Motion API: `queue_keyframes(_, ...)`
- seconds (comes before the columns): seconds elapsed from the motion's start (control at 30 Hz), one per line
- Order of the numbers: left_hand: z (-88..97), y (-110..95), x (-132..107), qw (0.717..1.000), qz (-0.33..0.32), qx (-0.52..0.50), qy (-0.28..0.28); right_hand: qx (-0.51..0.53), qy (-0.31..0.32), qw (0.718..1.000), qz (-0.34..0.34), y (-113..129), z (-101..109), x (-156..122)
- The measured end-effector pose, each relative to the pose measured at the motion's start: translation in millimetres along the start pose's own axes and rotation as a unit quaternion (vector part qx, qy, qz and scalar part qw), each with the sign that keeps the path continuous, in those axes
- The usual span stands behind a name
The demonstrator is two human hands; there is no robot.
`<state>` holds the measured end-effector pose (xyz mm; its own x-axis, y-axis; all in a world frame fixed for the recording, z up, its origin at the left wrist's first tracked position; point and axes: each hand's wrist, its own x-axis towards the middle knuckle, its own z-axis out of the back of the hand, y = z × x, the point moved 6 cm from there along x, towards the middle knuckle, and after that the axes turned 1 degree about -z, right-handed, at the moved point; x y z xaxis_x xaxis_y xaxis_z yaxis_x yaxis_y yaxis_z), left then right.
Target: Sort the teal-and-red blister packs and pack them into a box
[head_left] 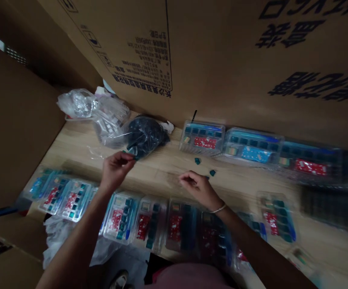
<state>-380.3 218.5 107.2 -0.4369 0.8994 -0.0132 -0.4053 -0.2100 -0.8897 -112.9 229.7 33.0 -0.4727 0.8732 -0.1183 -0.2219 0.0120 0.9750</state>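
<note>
My left hand [116, 168] is closed in a pinch at the edge of a clear plastic bag [146, 134] full of dark pieces. A bit of teal shows at its fingertips, like one of the small teal pieces [197, 161] that lie loose on the table. My right hand [199, 188] hovers over the middle of the table with fingers curled together; whatever it may hold is hidden. Close beside it lies another teal piece [212, 173]. Below both hands runs a row of clear plastic cases [121, 218], holding dark teal squares, red patterned packets and blue sticks.
Along the back stand more filled cases [202, 138], one with a blue packet [255, 154]. A large cardboard box [216, 60] walls off the far side. Crumpled clear plastic bags [79, 103] lie at the back left. Dark stacked trays [330, 208] stand at the right.
</note>
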Motion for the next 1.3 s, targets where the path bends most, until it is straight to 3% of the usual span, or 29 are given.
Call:
queue_keyframes(0.1,-37.3,-13.8,-40.2,0.99,0.045,-0.115,0.064,0.074,0.021,0.997,0.027,33.7,-17.8,6.9)
queue_keyframes(0.2,-66.0,-15.1,-67.2,0.969,0.104,-0.196,0.111,0.115,0.051,0.992,0.031,47.9,-28.4,9.4)
queue_keyframes(0.43,-81.9,5.0,-94.0,0.932,0.189,-0.277,0.135,0.114,0.104,0.988,-0.026,31.2,-27.3,-0.3)
queue_keyframes(0.5,-80.5,5.8,-103.4,0.949,0.166,-0.233,0.132,0.054,0.08,0.995,-0.032,31.4,-26.7,-7.3)
queue_keyframes(0.6,-75.8,-0.6,-121.6,0.986,0.088,-0.078,0.122,-0.08,0.022,0.997,0.0,39.4,-26.4,-27.0)
queue_keyframes(0.7,-81.7,-6.9,-143.9,0.983,0.046,0.009,0.178,-0.141,0.035,0.989,0.019,41.0,-33.1,-52.3)
queue_keyframes(0.8,-89.1,-11.3,-159.8,0.973,0.025,0.041,0.226,-0.122,0.063,0.99,-0.034,30.3,-37.1,-70.0)
queue_keyframes(0.87,-91.4,-11.4,-163.3,0.972,0.028,0.044,0.23,-0.101,0.069,0.99,-0.064,25.6,-37.4,-74.7)
queue_keyframes(0.97,-92.7,-5.2,-160.1,0.974,0.059,-0.007,0.219,-0.075,0.067,0.993,-0.057,27.9,-35.9,-71.7)
queue_keyframes(1.07,-90.4,4.3,-151.4,0.981,0.069,-0.061,0.171,-0.013,0.069,0.996,-0.047,27.6,-33.6,-62.2)
queue_keyframes(1.17,-90.9,13.8,-145.7,0.983,0.087,-0.085,0.135,0.083,0.081,0.989,-0.087,13.7,-34.0,-52.0)
queue_keyframes(1.3,-94.5,11.0,-134.6,0.99,0.034,-0.026,0.137,0.127,0.095,0.979,-0.124,-8.9,-36.1,-37.3)
